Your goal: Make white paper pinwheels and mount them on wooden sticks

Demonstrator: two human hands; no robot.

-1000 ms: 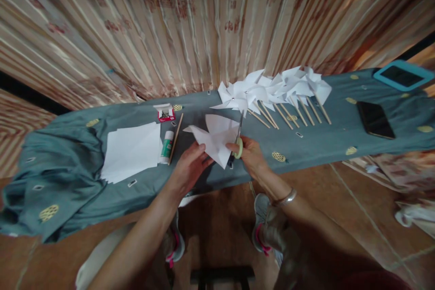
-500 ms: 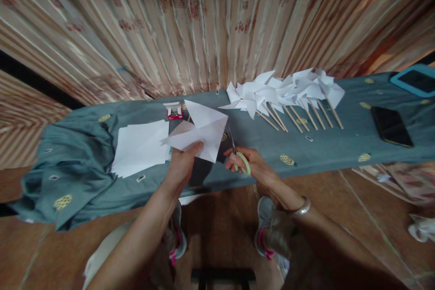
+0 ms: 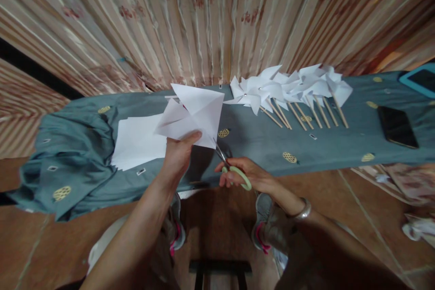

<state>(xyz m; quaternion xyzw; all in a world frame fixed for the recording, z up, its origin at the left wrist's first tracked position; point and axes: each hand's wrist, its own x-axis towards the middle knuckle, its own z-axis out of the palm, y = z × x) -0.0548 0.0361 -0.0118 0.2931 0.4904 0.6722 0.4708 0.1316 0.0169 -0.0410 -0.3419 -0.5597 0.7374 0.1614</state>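
Observation:
My left hand [image 3: 180, 152] pinches a white paper sheet [image 3: 204, 111] at its lower edge, thumb on top. Slits run inward on the sheet, and its flaps stand apart. My right hand [image 3: 243, 173] has its fingers through the pale green handles of a pair of scissors [image 3: 242, 176]. The scissor blades point up and left, their tips at the sheet's lower right corner. Left of the held sheet lies a stack of white paper squares [image 3: 136, 142], partly covered by my left hand and the sheet.
Several white paper pinwheels [image 3: 265, 88] on wooden sticks lie in a row at the back right. Farther right are a black phone [image 3: 397, 127] and a blue-framed tablet [image 3: 421, 79]. A grey-green cloth [image 3: 333, 145] covers the narrow table, bunched at left. A curtain [image 3: 210, 22] hangs behind.
The paper has turned in my left hand and shifted slightly left and up, now hiding the small red box. The scissors have moved down and left to the sheet's lower corner.

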